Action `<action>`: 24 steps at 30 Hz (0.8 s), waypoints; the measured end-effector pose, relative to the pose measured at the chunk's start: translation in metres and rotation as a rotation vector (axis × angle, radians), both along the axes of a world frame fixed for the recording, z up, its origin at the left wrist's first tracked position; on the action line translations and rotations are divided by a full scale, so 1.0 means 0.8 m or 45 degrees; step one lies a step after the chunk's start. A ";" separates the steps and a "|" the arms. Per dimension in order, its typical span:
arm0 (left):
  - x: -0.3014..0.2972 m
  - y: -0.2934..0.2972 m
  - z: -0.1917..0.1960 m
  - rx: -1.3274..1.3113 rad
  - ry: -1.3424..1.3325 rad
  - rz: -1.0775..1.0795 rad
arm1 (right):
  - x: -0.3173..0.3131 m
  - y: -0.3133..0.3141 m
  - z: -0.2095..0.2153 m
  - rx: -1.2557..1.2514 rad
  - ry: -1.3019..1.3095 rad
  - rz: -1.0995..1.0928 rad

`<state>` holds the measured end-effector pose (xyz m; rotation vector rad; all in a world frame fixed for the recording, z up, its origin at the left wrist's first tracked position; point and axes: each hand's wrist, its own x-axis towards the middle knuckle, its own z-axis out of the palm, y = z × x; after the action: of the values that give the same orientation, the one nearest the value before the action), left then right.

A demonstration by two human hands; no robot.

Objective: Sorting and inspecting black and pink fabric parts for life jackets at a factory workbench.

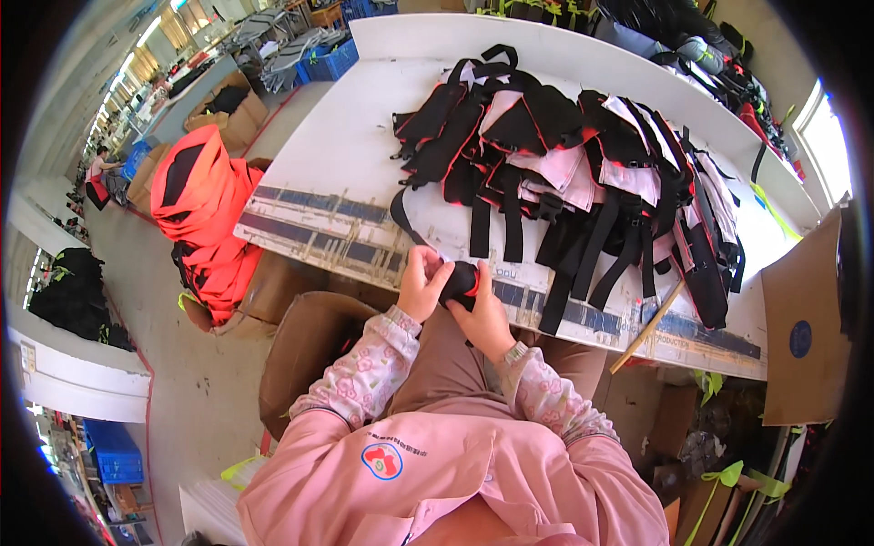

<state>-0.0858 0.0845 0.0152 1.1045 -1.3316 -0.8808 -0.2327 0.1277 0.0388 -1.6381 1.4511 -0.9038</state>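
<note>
Between my two hands, at the near edge of the white table [319, 127], is a small black padded fabric piece with red edging [462, 283]. My left hand [422, 284] grips its left side with thumb and fingers pinched, and a black strap [401, 214] runs from there up onto the table. My right hand [485, 318] holds the other side, its thumb and forefinger closed on the red-edged part. Beyond my hands lies a heap of black sewn pieces [546, 127] with red trim, pale linings, buckles and hanging straps.
A thin wooden stick [648, 328] juts over the table's front edge. Orange-red fabric bundles [205, 227] are piled at the left, near an open cardboard box [309, 355]. At the right stands a large cardboard sheet [806, 318]. A person [100, 177] sits far off at the left.
</note>
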 end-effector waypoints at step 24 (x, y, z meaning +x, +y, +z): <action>-0.001 -0.015 0.029 0.001 -0.086 0.138 | 0.008 -0.002 0.004 -0.332 -0.064 0.091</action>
<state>-0.0867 0.0727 0.0386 1.2050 -1.3140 -0.7705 -0.2266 0.1265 0.0417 -1.8296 1.2735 -1.1225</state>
